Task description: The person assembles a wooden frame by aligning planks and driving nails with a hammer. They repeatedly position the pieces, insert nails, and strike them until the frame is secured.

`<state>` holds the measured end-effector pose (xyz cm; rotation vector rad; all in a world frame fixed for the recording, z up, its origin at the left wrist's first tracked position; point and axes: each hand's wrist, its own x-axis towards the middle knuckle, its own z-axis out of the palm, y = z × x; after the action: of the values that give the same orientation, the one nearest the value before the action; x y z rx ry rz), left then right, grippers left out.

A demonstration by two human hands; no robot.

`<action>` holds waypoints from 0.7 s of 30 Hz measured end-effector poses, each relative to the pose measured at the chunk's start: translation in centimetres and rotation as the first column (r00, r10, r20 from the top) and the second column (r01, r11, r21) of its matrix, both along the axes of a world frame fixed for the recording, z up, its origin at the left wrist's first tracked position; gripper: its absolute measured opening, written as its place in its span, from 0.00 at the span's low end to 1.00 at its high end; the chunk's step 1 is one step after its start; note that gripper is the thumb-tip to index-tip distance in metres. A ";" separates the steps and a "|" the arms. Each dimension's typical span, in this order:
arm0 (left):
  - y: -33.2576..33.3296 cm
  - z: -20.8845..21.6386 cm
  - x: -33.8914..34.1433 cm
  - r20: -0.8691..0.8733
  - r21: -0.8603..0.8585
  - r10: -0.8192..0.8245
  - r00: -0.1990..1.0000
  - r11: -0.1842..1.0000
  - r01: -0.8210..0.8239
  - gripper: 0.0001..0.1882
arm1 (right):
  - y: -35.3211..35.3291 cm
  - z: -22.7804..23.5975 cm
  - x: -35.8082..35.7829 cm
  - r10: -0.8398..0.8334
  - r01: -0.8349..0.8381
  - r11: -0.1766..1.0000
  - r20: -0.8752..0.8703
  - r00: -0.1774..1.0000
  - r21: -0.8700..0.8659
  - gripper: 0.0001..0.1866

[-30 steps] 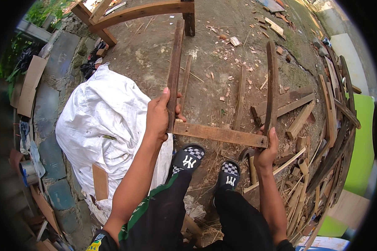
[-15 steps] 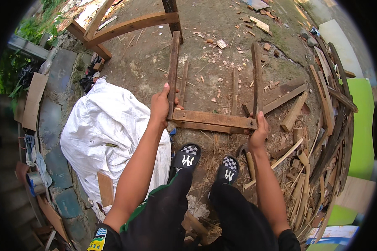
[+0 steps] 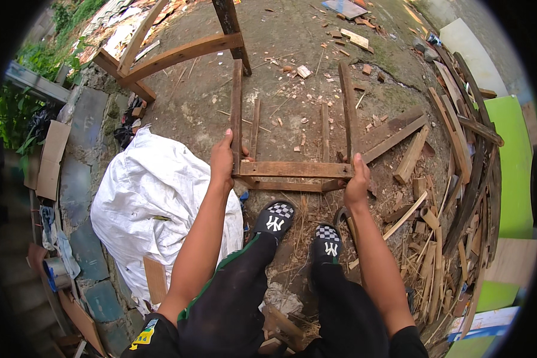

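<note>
One left hand (image 3: pixel 222 160) and one right hand (image 3: pixel 357 184) clasp a wooden frame (image 3: pixel 295 169) at its near corners, above the sandals (image 3: pixel 274 219); white sheeting (image 3: pixel 146 206) crowds the left, scrap wood (image 3: pixel 411 156) the right; farther off, a larger frame (image 3: pixel 182 55) is cut off above; both grips are partly hidden

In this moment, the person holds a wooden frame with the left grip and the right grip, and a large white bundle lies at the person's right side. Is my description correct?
One detail is wrong: the head view shows the large white bundle at the person's left side. The left grip and the right grip do hold a wooden frame.
</note>
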<state>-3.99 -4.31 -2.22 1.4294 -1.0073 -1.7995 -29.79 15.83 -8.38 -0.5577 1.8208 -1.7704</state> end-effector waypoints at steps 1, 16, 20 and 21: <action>-0.2 -0.1 0.2 0.030 -0.002 0.022 0.999 1.000 -0.022 0.26 | -0.2 -0.1 0.2 0.006 -0.006 1.000 -0.005 1.000 0.000 0.24; 6.4 4.8 -15.2 0.148 -0.406 -0.276 0.950 0.858 0.313 0.28 | -0.3 2.2 1.9 0.019 -0.022 0.997 -0.029 0.999 -0.075 0.23; 5.7 2.9 -19.4 0.055 -0.060 -0.596 0.801 0.799 0.599 0.37 | -0.5 3.3 2.8 0.030 -0.032 0.994 -0.025 0.999 -0.103 0.22; 5.6 2.2 -19.7 0.021 -0.071 -0.650 0.760 0.757 0.649 0.38 | -0.4 3.8 2.9 0.025 -0.028 0.993 -0.025 0.999 -0.111 0.22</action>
<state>-23.72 1.32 -0.03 1.0860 -1.7074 -2.2002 -26.91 15.44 -4.58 -0.6461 1.7303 -1.8628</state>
